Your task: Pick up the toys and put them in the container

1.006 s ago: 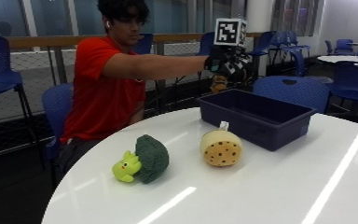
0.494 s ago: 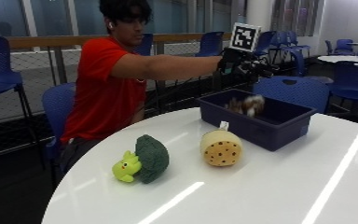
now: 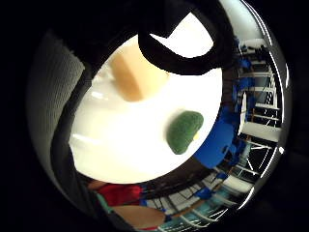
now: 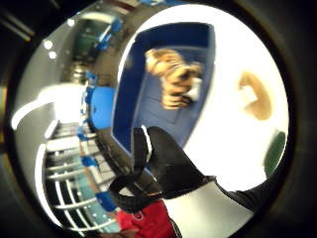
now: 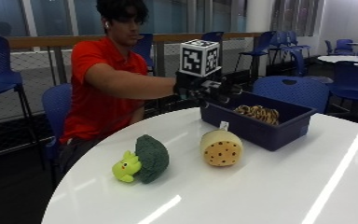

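The gloved right hand (image 5: 211,89) hangs in the air above the near end of the blue container (image 5: 259,126), and it holds nothing; whether its fingers are spread I cannot tell. Inside the container lies a striped tiger toy (image 4: 173,79). On the white round table (image 5: 278,186), just beside the container's long wall, stands a tan spotted plush toy (image 5: 222,147). Nearer to the table's edge on the person's side lies a green broccoli plush (image 5: 143,159).
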